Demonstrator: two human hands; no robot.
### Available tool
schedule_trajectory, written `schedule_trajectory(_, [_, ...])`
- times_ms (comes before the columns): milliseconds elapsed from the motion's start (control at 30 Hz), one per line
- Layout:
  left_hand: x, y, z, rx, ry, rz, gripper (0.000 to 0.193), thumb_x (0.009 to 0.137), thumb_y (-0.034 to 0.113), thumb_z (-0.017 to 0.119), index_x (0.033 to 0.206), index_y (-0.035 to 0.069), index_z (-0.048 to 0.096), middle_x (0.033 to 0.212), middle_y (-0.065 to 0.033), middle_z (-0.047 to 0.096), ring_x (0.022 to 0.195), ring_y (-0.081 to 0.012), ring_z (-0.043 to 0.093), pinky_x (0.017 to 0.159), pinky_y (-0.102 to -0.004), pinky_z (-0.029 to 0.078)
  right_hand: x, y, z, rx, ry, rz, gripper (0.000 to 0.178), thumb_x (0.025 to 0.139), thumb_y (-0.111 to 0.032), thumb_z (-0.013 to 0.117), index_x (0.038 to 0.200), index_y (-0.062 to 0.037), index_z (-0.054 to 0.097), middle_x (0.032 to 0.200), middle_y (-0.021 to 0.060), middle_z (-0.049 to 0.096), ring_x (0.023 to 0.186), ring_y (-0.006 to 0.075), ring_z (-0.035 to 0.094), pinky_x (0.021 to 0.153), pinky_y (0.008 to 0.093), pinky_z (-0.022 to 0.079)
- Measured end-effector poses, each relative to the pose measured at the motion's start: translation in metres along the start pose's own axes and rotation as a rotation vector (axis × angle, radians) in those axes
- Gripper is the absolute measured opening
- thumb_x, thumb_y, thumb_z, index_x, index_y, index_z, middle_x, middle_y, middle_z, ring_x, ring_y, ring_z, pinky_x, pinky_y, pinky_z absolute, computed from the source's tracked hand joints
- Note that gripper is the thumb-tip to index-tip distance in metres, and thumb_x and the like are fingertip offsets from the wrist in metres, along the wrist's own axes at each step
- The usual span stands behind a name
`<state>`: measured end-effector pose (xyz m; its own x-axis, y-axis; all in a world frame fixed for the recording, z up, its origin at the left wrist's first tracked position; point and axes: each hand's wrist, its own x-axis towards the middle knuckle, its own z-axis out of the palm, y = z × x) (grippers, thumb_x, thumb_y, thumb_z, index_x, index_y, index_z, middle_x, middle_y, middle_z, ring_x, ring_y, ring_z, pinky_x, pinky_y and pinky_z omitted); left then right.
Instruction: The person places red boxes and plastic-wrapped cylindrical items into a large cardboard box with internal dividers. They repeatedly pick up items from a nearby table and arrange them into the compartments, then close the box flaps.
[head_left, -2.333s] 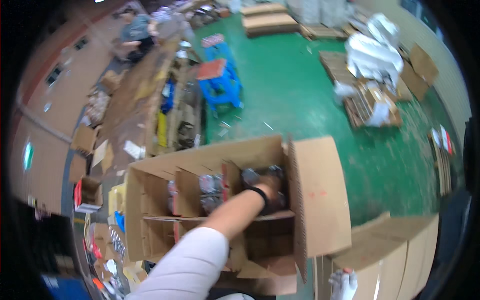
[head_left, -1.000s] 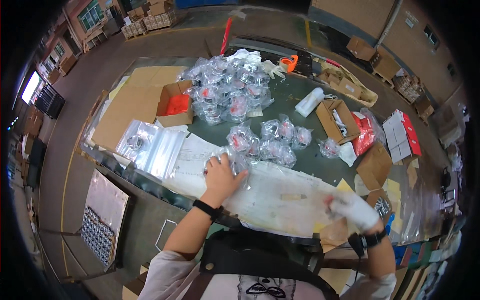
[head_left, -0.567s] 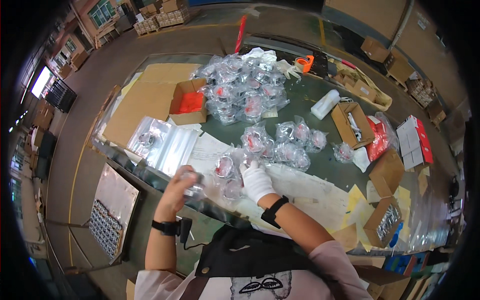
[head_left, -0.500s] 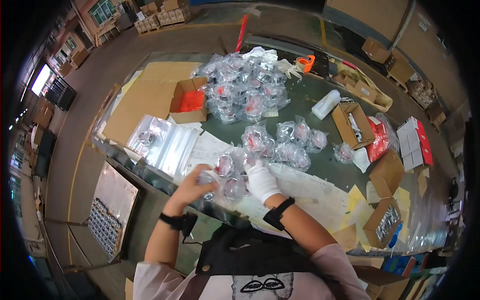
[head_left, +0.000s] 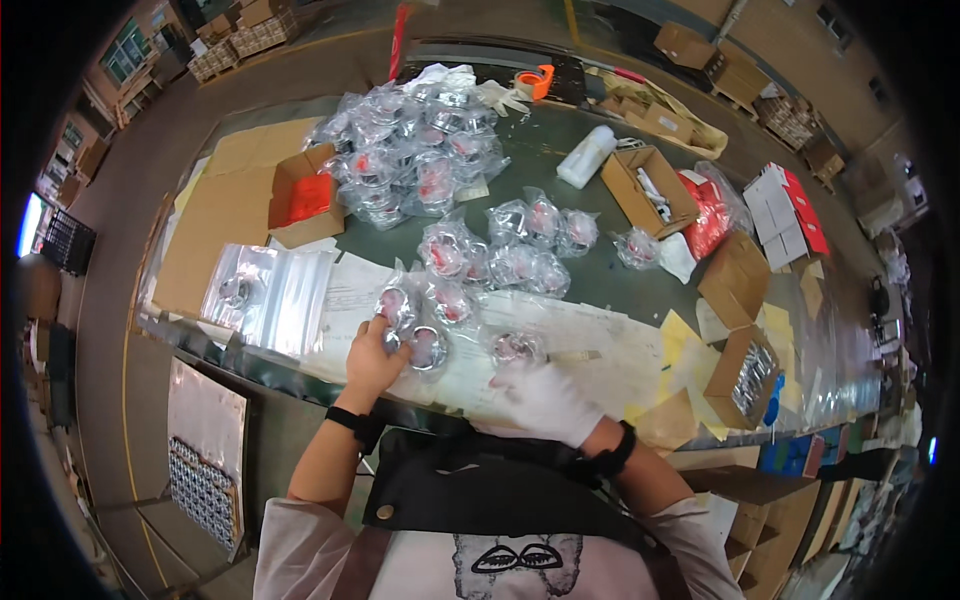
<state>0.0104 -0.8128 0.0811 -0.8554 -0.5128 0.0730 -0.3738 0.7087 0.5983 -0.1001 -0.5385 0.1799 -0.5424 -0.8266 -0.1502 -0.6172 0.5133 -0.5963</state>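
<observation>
My bare left hand (head_left: 373, 362) is at the near edge of the table, thumb and fingers closed on the edge of a clear-bagged metal ring (head_left: 396, 306). Against its thumb side lies another bagged metal ring (head_left: 428, 348). My right hand (head_left: 548, 402), in a white glove, is smeared by motion, so its fingers cannot be made out. Just beyond it a bagged ring with red inside (head_left: 516, 348) lies on the paper sheets (head_left: 600, 362). Farther off are more bagged rings (head_left: 446, 250) and a large heap of them (head_left: 420, 150).
At left, flat clear bags (head_left: 285, 300) lie near a small carton with red pieces (head_left: 305, 205). To the right stand an open carton (head_left: 650, 190), a carton of metal parts (head_left: 745, 378) and a red bag (head_left: 708, 215). An orange tape dispenser (head_left: 535, 82) sits at the back.
My hands have moved apart: the right has swung right and nearer to me, and a bagged ring now lies beside it. The left stays at the near rings. The whole view has shifted.
</observation>
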Motion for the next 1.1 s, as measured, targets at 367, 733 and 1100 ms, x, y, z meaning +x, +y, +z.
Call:
schedule_trajectory(367, [-0.032,0.009,-0.062,-0.683,0.082,-0.237,0.029,0.080,0.013,0.070,0.103,0.001,0.055,0.085,-0.0025,0.061,0.076,-0.0102,0.054,0.068,-0.0268,0.046,0.046,0.050,0.090,-0.772,0.297,-0.019,0.037,0.081,-0.023,0.058,0.111,-0.0009,0.059,0.109,0.0170,0.061,0.092,0.0325,0.063,0.081,0.0439,0.052])
schedule_trajectory(733, [-0.057,-0.010,-0.063,-0.774,0.122,-0.314,0.027,0.081,0.011,0.069,0.103,0.002,0.056,0.084,-0.0017,0.061,0.075,-0.0073,0.055,0.067,-0.0255,0.046,0.026,0.021,0.029,-0.506,0.153,0.106,0.028,0.081,-0.026,0.057,0.101,-0.0084,0.064,0.096,0.0123,0.065,0.080,0.0309,0.065,0.075,0.0405,0.052])
schedule_trajectory(1100, [-0.049,0.003,-0.050,-0.608,0.058,-0.318,0.027,0.080,0.012,0.070,0.101,0.003,0.056,0.081,-0.0022,0.061,0.071,-0.0087,0.054,0.063,-0.0263,0.046,0.062,0.026,0.033,-0.588,0.123,0.096,0.038,0.081,-0.025,0.062,0.118,-0.0184,0.062,0.122,0.0165,0.053,0.108,0.0342,0.055,0.080,0.0415,0.052])
